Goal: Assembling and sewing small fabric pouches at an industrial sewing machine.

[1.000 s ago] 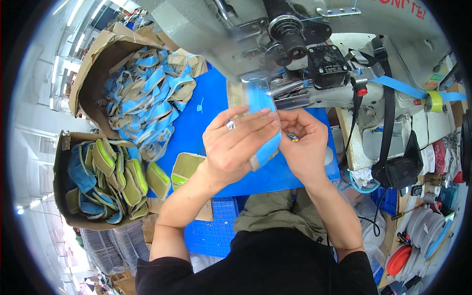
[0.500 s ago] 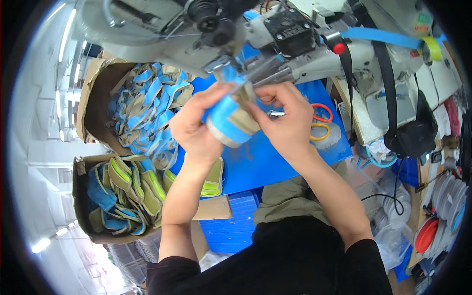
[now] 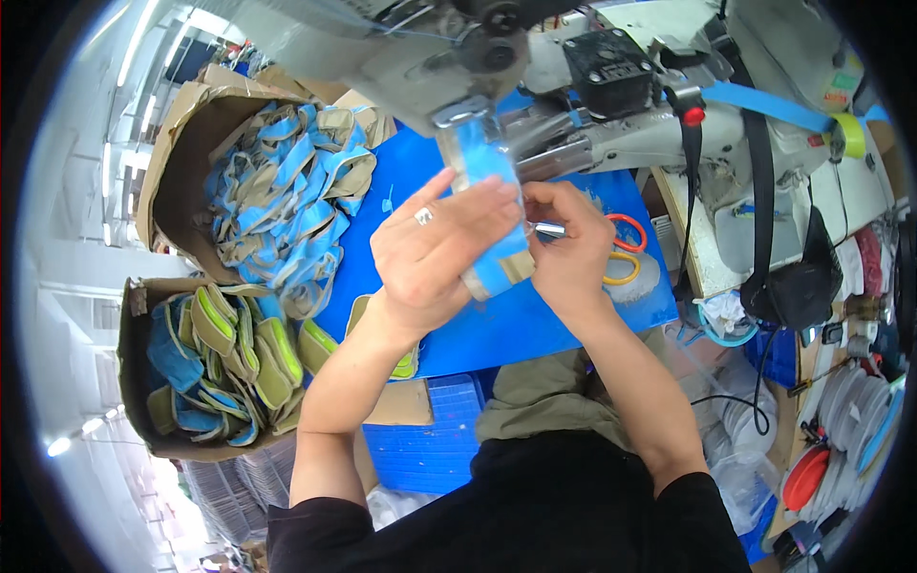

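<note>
1. Left hand [image 3: 435, 253] lies over a blue-and-tan webbing strap piece [image 3: 492, 215], fingers spread across it & gripping it; ring on one finger.
2. Right hand [image 3: 568, 248] pinches the same strap piece from the right side, thumb & fingers closed on its edge; a small silver tool [image 3: 547, 229] shows betw. the fingers.
3. Strap piece sits betw. both hands, just below the sewing machine [image 3: 535, 76] head, above the blue surface [image 3: 516, 325]; upper end reaches up near the machine's foot.
4. Orange-handled scissors [image 3: 626, 253] lie on the blue surface just right of the right hand.
5. Far left: cardboard box [image 3: 181, 153] full of loose blue/tan straps; below it a 2nd box [image 3: 134, 382] w/ green-and-blue padded pieces.
6. Blue tape strip [image 3: 774, 103] runs across the machine arm at right; black strap hangs down beside it.
</note>
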`<state>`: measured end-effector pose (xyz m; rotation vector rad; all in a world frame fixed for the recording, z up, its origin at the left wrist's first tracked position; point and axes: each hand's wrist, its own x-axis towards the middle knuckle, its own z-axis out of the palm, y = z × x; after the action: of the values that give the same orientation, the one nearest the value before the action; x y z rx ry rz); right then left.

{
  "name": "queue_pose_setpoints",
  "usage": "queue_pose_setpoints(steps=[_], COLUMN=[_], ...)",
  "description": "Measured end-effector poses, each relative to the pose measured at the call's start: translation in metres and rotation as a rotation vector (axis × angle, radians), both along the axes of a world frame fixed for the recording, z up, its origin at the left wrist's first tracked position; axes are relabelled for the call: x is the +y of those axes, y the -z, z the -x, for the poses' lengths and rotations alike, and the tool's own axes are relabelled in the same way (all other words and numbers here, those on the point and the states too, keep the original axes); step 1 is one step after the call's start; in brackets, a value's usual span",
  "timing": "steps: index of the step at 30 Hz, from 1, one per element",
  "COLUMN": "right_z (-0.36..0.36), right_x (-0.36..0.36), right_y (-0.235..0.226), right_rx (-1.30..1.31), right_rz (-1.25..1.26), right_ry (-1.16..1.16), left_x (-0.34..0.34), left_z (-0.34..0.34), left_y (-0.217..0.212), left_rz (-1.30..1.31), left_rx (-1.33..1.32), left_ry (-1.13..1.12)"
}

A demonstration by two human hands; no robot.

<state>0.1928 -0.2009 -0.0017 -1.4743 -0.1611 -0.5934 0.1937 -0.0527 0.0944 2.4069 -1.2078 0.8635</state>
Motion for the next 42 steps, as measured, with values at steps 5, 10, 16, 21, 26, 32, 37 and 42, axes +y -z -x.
queue_pose_setpoints(steps=[5,10,16,21,26,32,37,42], right_z=[-0.006,-0.006,-0.004,-0.001,0.002,0.004,0.006,0.003], right_x=[-0.006,-0.012,-0.018,-0.015,-0.013,-0.016,-0.020,-0.031], right_y=[0.005,-0.014,-0.022,-0.007,-0.008,-0.008,-0.015,-0.029], right_rx=[0.056,0.189,0.285,0.224,0.136,0.206,0.254,0.351], right_rz=[-0.080,-0.219,-0.287,-0.245,-0.142,-0.210,-0.241,-0.327], right_ry=[-0.053,-0.167,-0.241,-0.220,-0.160,-0.239,-0.288,-0.395], left_x=[-0.001,-0.001,-0.002,0.008,0.006,0.001,-0.001,-0.001], left_z=[-0.002,-0.010,-0.016,-0.016,-0.012,-0.003,-0.006,-0.020], left_y=[0.001,0.001,0.004,0.015,0.013,0.007,0.005,0.005], left_rz=[-0.028,-0.032,0.036,0.289,0.110,-0.061,-0.066,-0.063], left_rx=[-0.028,-0.034,0.003,0.091,-0.013,-0.079,-0.115,-0.145], left_ry=[0.014,-0.028,-0.032,0.018,0.036,-0.037,-0.041,-0.061])
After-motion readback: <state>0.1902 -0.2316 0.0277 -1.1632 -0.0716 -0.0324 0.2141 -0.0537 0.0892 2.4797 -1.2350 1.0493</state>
